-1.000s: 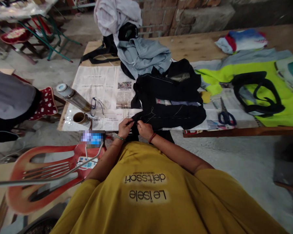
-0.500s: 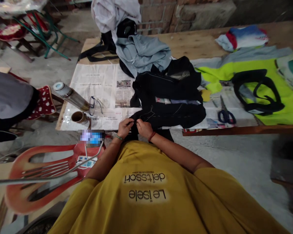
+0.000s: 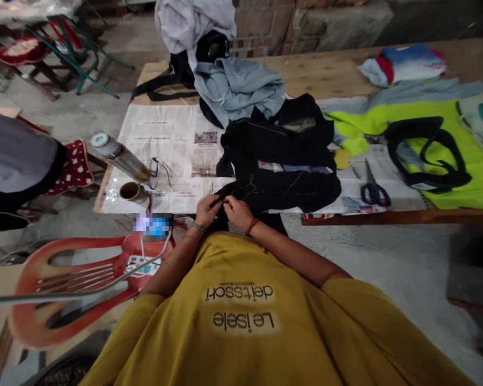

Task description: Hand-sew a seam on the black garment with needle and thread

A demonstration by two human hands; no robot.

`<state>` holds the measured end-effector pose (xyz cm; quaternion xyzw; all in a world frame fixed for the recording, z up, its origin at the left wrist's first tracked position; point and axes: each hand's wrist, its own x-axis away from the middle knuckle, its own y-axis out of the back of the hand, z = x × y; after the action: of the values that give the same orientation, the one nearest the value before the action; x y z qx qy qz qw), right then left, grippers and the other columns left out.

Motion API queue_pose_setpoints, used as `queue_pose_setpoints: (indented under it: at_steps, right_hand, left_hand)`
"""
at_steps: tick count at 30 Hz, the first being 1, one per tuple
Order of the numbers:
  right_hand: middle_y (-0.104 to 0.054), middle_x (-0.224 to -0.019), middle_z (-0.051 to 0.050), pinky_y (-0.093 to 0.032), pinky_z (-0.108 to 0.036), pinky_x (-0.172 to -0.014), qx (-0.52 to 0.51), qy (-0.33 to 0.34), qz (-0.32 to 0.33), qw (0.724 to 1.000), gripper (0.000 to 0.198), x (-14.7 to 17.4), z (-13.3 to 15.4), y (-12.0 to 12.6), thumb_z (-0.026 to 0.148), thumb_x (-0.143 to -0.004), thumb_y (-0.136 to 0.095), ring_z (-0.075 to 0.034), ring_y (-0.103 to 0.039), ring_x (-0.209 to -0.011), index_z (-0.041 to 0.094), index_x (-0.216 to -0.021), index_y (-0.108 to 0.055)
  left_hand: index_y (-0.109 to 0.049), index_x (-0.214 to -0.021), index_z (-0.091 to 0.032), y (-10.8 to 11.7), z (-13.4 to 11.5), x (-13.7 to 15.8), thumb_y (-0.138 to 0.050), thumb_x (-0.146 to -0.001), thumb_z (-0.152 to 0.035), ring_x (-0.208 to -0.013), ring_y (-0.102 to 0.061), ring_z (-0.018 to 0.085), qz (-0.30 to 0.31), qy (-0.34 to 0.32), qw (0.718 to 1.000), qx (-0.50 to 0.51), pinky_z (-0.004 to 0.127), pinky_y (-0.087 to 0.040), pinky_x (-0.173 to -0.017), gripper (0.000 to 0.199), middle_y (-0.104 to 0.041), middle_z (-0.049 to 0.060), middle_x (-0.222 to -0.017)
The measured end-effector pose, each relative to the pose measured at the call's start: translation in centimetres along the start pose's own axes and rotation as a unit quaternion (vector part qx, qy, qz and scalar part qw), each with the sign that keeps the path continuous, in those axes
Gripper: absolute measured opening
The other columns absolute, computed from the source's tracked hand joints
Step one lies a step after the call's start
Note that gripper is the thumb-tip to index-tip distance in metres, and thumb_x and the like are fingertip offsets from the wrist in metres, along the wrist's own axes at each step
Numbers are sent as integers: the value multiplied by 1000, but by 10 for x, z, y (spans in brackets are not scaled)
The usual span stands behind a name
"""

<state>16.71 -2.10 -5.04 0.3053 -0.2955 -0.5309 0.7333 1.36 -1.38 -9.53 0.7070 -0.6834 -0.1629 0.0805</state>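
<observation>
A black garment [image 3: 282, 187] with white stitching lines lies along the front edge of the table. Its left end is pinched in my left hand [image 3: 206, 210], which is closed at the table edge. Close beside it, my right hand [image 3: 238, 212] is also closed on the black cloth, the fingertips of both hands nearly touching. Whether a needle is between the fingers is too small to tell. Loose white thread [image 3: 249, 185] lies on the cloth just beyond my hands.
Left on the newspaper [image 3: 169, 120] are a flask [image 3: 121, 155], a brown cup [image 3: 132, 192] and glasses [image 3: 158, 171]. Scissors [image 3: 372, 187] lie right, near a black strap loop [image 3: 426, 153] and a yellow-green garment [image 3: 475, 182]. A red chair [image 3: 60, 246] stands left; a person [image 3: 20, 155] sits beyond.
The view has shifted slightly, so most things sit a little further right. Both hands stay pinched on the black garment in nearly the same place.
</observation>
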Motion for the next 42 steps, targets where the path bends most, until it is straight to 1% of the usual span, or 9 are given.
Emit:
queue_pose_setpoints:
  at_steps: [5, 11, 18, 23, 29, 32, 34, 36, 42]
  right_hand:
    - [-69, -79, -4, -38, -22, -65, -30, -17, -16, 999, 21, 2, -3, 0, 28, -89, -48, -13, -60, -70, 17, -93, -65]
    - [-64, -70, -2, -35, -22, -63, -53, -6, -13, 999, 18, 0, -7, -3, 23, -88, -49, -11, -53, -64, 16, -80, -63]
    - [-58, -62, 1, -31, -21, -59, -123, -3, -40, 992, 18, -7, -5, -9, 20, -87, -50, -9, -47, -59, 16, -71, -57]
    - [-60, -63, 0, -33, -20, -60, -110, 3, 7, 994, 25, -7, -6, 8, 26, -89, -50, -9, -50, -61, 16, -68, -60]
    - [-66, -99, -8, -36, -27, -84, 36, 67, -161, 984, 27, -26, -7, 48, 31, -90, -48, -17, -55, -95, 16, -89, -71]
    - [-69, -86, -6, -37, -28, -80, 31, 43, -65, 996, 28, -44, -3, 49, 33, -86, -53, -17, -57, -87, 16, -77, -73]
    - [-68, -76, -4, -38, -25, -73, -28, 22, 21, 999, 26, -54, 0, 42, 32, -83, -57, -15, -58, -78, 15, -71, -73]
    - [-68, -73, -2, -39, -22, -69, -111, 0, 70, 991, 18, -58, 1, 34, 27, -77, -62, -13, -59, -74, 14, -72, -73]
    - [-66, -67, 1, -41, -20, -63, -310, -75, 73, 945, 10, -60, -3, 25, 21, -69, -66, -9, -55, -62, 12, -72, -70]
  left_hand:
    - [-69, -83, -20, -1, 0, -1, -67, -74, -31, -75, -59, 15, -13, 9, 1000, 10, 26, -48, -74, 14, -65, 1, -78]
    - [-69, -82, -19, -2, 4, -1, -66, -75, -30, -73, -58, 13, -25, -23, 999, 6, 25, -48, -70, 14, -65, 1, -76]
    - [-68, -79, -19, 0, 14, -4, -60, -79, -26, -73, -60, 13, 17, -123, 992, -23, 25, -50, -69, 10, -66, 1, -77]
    - [-68, -82, -19, 3, 13, -3, -59, -80, -23, -72, -60, 12, 23, -133, 990, -46, 24, -50, -68, 10, -66, 1, -78]
    - [-68, -83, -18, 3, 12, -3, -63, -81, -28, -71, -60, 12, 12, -124, 991, -41, 23, -49, -66, 11, -65, 1, -77]
    - [-68, -82, -18, 4, 10, -4, -63, -82, -30, -73, -60, 12, 20, -138, 989, -40, 24, -50, -68, 13, -65, 2, -79]
    - [-68, -82, -18, 5, 9, -5, -63, -82, -31, -76, -60, 13, 23, -146, 988, -42, 25, -50, -71, 14, -64, 2, -81]
    - [-67, -83, -18, 5, 9, -6, -63, -82, -32, -77, -60, 13, 25, -150, 987, -41, 25, -51, -72, 14, -64, 3, -82]
    - [-66, -94, -20, 5, 10, -4, -66, -80, -31, -79, -61, 13, 17, -111, 993, -20, 26, -52, -74, 18, -63, 2, -85]
